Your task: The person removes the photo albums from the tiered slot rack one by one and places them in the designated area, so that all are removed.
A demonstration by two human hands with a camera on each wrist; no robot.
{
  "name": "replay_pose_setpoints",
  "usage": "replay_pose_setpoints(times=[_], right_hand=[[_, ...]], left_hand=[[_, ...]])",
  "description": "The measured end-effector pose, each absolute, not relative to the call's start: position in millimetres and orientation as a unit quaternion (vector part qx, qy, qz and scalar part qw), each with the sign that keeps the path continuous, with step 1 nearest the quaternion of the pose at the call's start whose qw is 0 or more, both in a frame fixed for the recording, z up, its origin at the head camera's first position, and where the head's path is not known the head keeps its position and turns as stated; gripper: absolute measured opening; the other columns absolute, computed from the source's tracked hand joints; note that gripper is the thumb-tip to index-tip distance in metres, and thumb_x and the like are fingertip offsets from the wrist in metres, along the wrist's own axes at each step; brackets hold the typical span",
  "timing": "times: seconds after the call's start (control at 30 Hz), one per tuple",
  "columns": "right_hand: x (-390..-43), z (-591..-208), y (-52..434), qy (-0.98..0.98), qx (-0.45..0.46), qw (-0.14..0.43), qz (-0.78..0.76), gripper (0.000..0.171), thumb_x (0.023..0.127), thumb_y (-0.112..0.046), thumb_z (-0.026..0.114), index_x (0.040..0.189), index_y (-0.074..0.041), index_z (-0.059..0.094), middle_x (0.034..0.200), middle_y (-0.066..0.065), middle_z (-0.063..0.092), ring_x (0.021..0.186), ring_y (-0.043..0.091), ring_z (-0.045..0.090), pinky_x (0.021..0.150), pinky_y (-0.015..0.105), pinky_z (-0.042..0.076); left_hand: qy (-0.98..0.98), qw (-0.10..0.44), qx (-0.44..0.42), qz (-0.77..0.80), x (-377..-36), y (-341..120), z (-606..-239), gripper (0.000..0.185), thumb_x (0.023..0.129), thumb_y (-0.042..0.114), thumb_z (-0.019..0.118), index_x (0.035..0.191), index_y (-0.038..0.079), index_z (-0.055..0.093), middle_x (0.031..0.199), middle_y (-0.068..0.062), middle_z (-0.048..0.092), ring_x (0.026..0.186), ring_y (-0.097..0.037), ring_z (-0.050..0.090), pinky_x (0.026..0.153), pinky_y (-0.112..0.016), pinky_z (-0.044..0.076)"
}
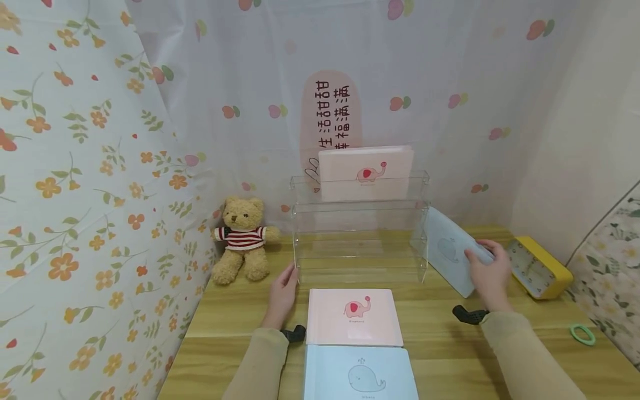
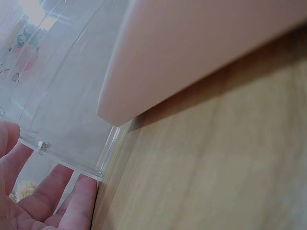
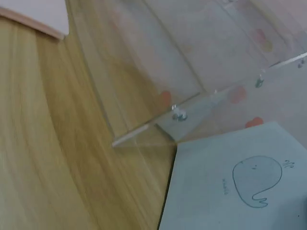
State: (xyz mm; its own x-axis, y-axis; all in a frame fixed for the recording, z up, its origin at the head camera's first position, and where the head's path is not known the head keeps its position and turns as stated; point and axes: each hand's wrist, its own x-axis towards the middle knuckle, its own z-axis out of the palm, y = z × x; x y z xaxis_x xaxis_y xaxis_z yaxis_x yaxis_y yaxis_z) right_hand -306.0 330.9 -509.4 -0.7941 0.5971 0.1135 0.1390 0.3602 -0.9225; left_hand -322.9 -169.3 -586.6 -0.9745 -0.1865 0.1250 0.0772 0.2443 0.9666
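Note:
My left hand (image 1: pixel 281 297) is at the left side panel of a clear stepped acrylic rack (image 1: pixel 359 265); its extended fingers (image 2: pixel 79 203) touch the panel's outer face and edge. With my right hand (image 1: pixel 491 275) I grip a light blue book (image 1: pixel 446 251) by its right edge, thumb on the cover. This book stands tilted beside the rack's right side, its whale drawing (image 3: pixel 257 181) facing me, its far end behind the clear panel. A pink elephant book (image 1: pixel 367 172) stands on the rack's top tier. My right hand is out of the right wrist view.
In front of the rack a second pink elephant book (image 1: pixel 352 318) lies flat, with another blue whale book (image 1: pixel 360 372) nearer me. A teddy bear (image 1: pixel 243 239) sits left; a yellow clock (image 1: pixel 540 268) and green ring (image 1: pixel 582 334) are right.

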Motion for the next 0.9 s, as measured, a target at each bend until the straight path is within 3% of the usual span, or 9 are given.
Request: replay_pose_setpoints(times=[0.17,0.33,0.5,0.7,0.9], right_hand=[[-307.4,-513.7,345.4,-0.810,-0.205,0.217,0.505,0.047,0.107,-0.032,0.073,0.148,-0.010,0.063,0.168,0.017,0.049,0.151,0.037,0.044,0.110,0.057,0.046],[-309.9,-518.5,355.8,-0.814,-0.207,0.219,0.497,0.045,0.107,-0.032,0.074,0.143,-0.006,0.066,0.166,0.019,0.052,0.152,0.038,0.044,0.117,0.056,0.042],[-308.5,-523.5,361.9,-0.818,-0.197,0.231,0.488,0.045,0.107,-0.025,0.074,0.141,0.002,0.066,0.165,0.028,0.052,0.156,0.047,0.041,0.130,0.063,0.030],[-307.5,-533.2,365.5,-0.822,-0.203,0.220,0.484,0.048,0.109,-0.028,0.070,0.145,0.003,0.063,0.168,0.030,0.046,0.160,0.051,0.034,0.135,0.066,0.021],[-306.5,-545.5,366.4,-0.826,-0.203,0.235,0.471,0.045,0.108,-0.026,0.071,0.141,0.005,0.065,0.162,0.032,0.052,0.156,0.053,0.039,0.134,0.064,0.024]], left_hand=[[-0.782,0.112,0.035,-0.612,-323.2,-169.0,-586.7,0.045,0.113,0.036,0.064,0.154,0.016,0.066,0.156,-0.012,0.066,0.151,-0.038,0.057,0.126,-0.060,0.045],[-0.780,0.114,0.038,-0.614,-322.6,-167.4,-585.6,0.044,0.113,0.034,0.064,0.153,0.017,0.067,0.155,-0.012,0.068,0.150,-0.037,0.058,0.126,-0.060,0.046],[-0.779,0.112,0.032,-0.616,-322.9,-165.2,-586.1,0.043,0.113,0.034,0.065,0.153,0.017,0.067,0.152,-0.012,0.070,0.144,-0.036,0.063,0.122,-0.059,0.050],[-0.780,0.120,0.026,-0.614,-322.9,-165.0,-586.7,0.043,0.113,0.033,0.064,0.152,0.014,0.068,0.151,-0.014,0.071,0.136,-0.034,0.068,0.115,-0.056,0.055],[-0.780,0.118,0.031,-0.613,-322.2,-167.4,-587.5,0.043,0.113,0.032,0.065,0.152,0.015,0.068,0.149,-0.013,0.072,0.131,-0.033,0.070,0.114,-0.055,0.056]])
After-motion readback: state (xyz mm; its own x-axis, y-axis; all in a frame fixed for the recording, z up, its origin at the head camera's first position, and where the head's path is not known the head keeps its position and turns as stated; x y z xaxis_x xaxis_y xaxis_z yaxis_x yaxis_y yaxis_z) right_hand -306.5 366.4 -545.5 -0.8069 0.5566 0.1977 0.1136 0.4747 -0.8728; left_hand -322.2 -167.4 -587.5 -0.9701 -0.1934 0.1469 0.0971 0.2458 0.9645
